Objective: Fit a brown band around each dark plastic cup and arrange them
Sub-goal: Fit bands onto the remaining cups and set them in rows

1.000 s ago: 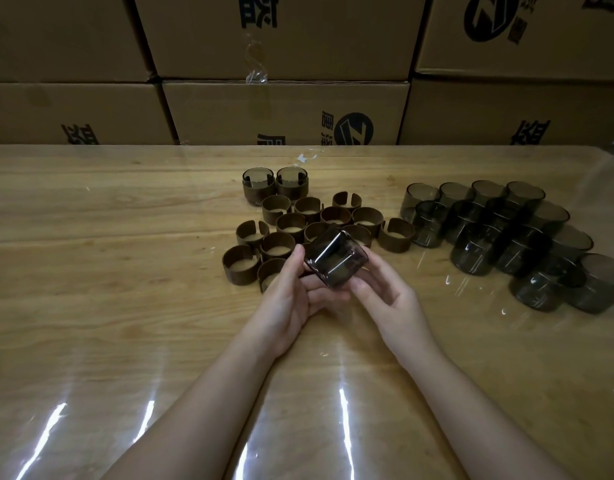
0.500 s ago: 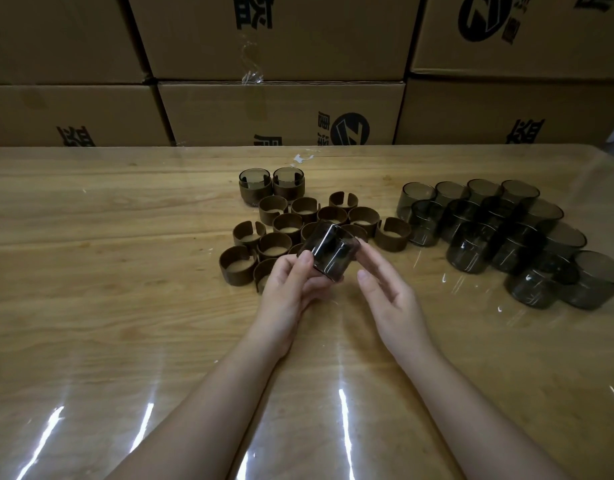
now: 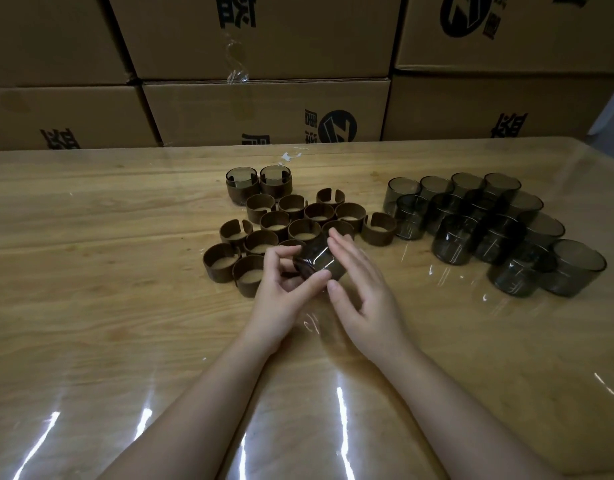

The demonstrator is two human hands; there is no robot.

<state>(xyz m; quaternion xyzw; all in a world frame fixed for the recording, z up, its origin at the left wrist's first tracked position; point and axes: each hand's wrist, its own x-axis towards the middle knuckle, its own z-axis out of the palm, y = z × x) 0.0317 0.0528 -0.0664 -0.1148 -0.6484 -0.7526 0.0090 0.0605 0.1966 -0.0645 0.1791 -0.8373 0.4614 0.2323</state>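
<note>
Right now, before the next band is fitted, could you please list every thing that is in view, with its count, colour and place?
Banded cups: two, dark with brown bands, behind the loose bands.
Loose brown bands: about fourteen, brown, clustered at the table's centre.
Bare plastic cups: about thirteen, dark smoky, grouped on the right.
Held cup: one, dark, no band, tilted between the hands.
Table: one, light wood under a glossy clear cover.
Cardboard boxes: six partly seen, brown, stacked behind the table.
Left hand: grips the held cup.
Right hand: fingers straight, at the held cup's right side.
</note>
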